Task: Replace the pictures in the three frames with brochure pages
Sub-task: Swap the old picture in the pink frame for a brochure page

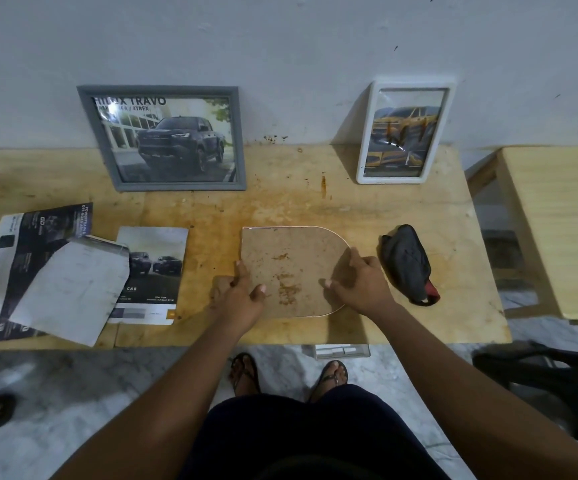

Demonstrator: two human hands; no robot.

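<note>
Two filled already: grey frame (163, 138), white frame (406, 131). Last frame (291, 268) face down on surface (280, 202), edges held by left grip (242, 292), right grip (360, 282).

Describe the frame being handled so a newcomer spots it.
On the wooden table, before the grey frame and white frame at the wall, a face-down frame lies between the left hand and right hand. Only it shows a stained brown back, one end rounded.

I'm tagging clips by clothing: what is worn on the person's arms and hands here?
No sleeves show on either arm, right to the frame edge. The left hand and right hand have no gloves, and no watch, bracelet or ring is visible.
</note>
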